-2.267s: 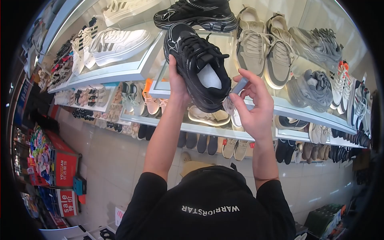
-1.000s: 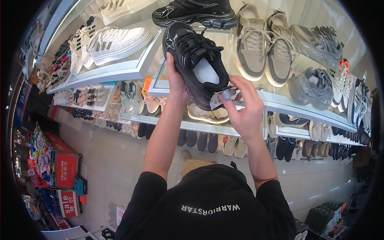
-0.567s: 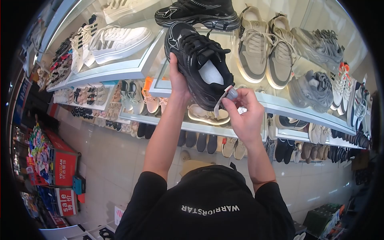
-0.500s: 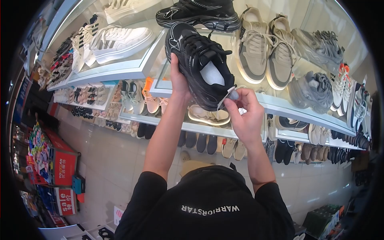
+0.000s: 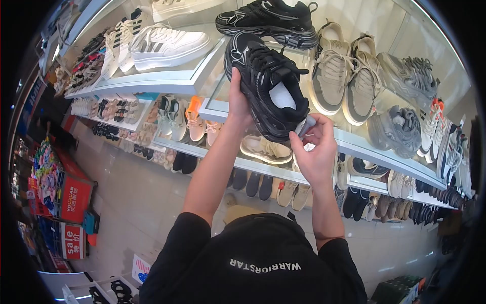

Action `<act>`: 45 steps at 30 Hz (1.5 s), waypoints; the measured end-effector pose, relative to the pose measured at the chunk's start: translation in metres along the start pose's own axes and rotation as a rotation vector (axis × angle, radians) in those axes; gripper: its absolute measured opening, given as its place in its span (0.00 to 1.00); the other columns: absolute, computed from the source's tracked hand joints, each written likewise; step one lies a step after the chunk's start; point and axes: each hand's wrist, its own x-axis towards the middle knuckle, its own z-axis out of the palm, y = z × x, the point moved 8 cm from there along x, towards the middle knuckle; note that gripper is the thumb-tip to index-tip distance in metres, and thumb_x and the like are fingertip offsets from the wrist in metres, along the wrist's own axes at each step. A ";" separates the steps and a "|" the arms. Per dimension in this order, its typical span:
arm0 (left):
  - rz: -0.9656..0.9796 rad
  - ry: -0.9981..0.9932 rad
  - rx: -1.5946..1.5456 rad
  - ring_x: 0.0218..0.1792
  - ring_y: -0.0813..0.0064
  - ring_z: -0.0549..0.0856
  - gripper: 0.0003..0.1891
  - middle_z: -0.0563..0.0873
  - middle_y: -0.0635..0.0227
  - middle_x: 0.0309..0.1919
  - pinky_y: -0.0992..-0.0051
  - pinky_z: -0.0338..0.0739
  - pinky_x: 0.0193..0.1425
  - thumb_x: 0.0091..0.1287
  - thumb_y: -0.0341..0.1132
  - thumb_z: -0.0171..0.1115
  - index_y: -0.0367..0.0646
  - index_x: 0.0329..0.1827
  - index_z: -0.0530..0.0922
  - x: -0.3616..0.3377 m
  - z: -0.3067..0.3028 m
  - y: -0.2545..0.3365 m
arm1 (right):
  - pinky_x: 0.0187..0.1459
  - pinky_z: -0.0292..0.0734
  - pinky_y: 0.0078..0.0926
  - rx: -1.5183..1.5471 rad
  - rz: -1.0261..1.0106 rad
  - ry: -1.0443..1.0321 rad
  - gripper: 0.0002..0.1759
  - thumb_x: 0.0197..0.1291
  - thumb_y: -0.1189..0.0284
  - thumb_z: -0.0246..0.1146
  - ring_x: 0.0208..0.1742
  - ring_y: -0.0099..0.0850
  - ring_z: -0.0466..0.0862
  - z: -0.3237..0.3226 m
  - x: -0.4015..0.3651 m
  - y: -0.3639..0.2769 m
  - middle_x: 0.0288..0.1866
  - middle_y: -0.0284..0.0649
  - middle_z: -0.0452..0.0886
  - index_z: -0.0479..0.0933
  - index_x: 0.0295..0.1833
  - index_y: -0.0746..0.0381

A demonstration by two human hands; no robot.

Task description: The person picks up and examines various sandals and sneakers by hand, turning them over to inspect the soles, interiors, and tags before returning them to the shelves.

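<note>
A black sneaker [image 5: 260,76] with silver lines and black laces is tilted in front of the shelf, its toe up and left. My left hand [image 5: 238,99] grips it along its left side, the fingers hidden beneath. Inside the opening shows a white insole [image 5: 282,96]. At the heel my right hand [image 5: 318,147] pinches a small pale grey, tag-like piece [image 5: 306,126] between thumb and fingers; its exact kind I cannot tell. Just behind, another black sneaker [image 5: 268,23] of the same look rests on the glass shelf.
Beige-and-grey sneakers [image 5: 331,76] stand to the right on the shelf, by shoes in clear wrap [image 5: 397,126]. White sneakers [image 5: 169,46] sit on the left shelf. Lower shelves carry more shoes [image 5: 266,150]. A red sale bin [image 5: 76,195] stands on the floor at left.
The view has shifted, so the sneaker, both hands and the shelf appear farther right and slightly lower. My right fingers have shifted on the grey piece at the heel.
</note>
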 end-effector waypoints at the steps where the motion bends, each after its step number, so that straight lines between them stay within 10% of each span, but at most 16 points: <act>1: 0.015 0.006 -0.001 0.66 0.57 0.80 0.39 0.80 0.55 0.66 0.56 0.74 0.73 0.78 0.67 0.37 0.41 0.74 0.70 -0.001 -0.001 0.000 | 0.35 0.79 0.19 0.003 -0.006 -0.015 0.28 0.54 0.78 0.75 0.38 0.23 0.83 0.002 0.001 0.000 0.42 0.40 0.81 0.69 0.58 0.67; 8: 0.063 0.019 -0.241 0.68 0.59 0.77 0.40 0.78 0.57 0.69 0.55 0.74 0.74 0.76 0.69 0.39 0.43 0.75 0.68 -0.030 0.013 -0.027 | 0.61 0.77 0.33 -0.133 -0.090 0.062 0.49 0.47 0.71 0.83 0.59 0.36 0.81 -0.014 0.008 0.007 0.63 0.48 0.75 0.62 0.70 0.69; 15: -0.150 -0.062 -0.193 0.67 0.61 0.78 0.30 0.78 0.54 0.67 0.59 0.75 0.71 0.81 0.54 0.47 0.41 0.76 0.65 -0.053 -0.005 -0.021 | 0.55 0.79 0.28 -0.151 -0.076 0.001 0.38 0.52 0.75 0.80 0.51 0.30 0.85 -0.031 0.027 -0.009 0.52 0.44 0.84 0.68 0.65 0.69; 20: 0.312 0.466 0.771 0.64 0.63 0.81 0.40 0.80 0.48 0.64 0.60 0.80 0.63 0.67 0.35 0.72 0.31 0.77 0.60 -0.077 -0.049 0.064 | 0.58 0.77 0.28 -0.083 -0.130 -0.107 0.32 0.54 0.79 0.76 0.52 0.29 0.83 -0.022 0.051 -0.019 0.53 0.42 0.83 0.70 0.64 0.68; 27: 0.522 0.376 1.710 0.69 0.46 0.72 0.49 0.73 0.38 0.66 0.57 0.67 0.73 0.61 0.45 0.77 0.25 0.75 0.59 -0.079 -0.040 0.079 | 0.67 0.70 0.33 -0.038 -0.141 -0.283 0.44 0.53 0.74 0.77 0.64 0.35 0.79 0.013 0.107 0.040 0.62 0.49 0.79 0.63 0.73 0.70; 28: 0.503 0.389 1.674 0.73 0.34 0.63 0.51 0.72 0.37 0.67 0.45 0.59 0.76 0.57 0.47 0.78 0.29 0.76 0.58 -0.075 -0.050 0.077 | 0.68 0.70 0.33 -0.045 -0.110 -0.315 0.45 0.54 0.73 0.77 0.65 0.37 0.79 0.016 0.114 0.050 0.63 0.50 0.79 0.62 0.74 0.69; 39: 0.387 0.410 1.925 0.69 0.37 0.67 0.58 0.69 0.33 0.67 0.47 0.59 0.74 0.54 0.51 0.80 0.24 0.77 0.53 -0.061 -0.053 0.062 | 0.60 0.76 0.41 -0.495 -0.055 -0.143 0.47 0.50 0.70 0.80 0.60 0.50 0.83 0.015 0.114 0.032 0.57 0.54 0.82 0.62 0.72 0.68; 45: 0.482 0.434 2.011 0.67 0.38 0.68 0.57 0.65 0.28 0.68 0.44 0.57 0.73 0.56 0.50 0.78 0.19 0.75 0.52 -0.061 -0.049 0.050 | 0.67 0.71 0.48 -0.742 -0.554 0.198 0.50 0.50 0.69 0.79 0.69 0.57 0.74 0.002 0.127 -0.100 0.65 0.60 0.75 0.60 0.74 0.71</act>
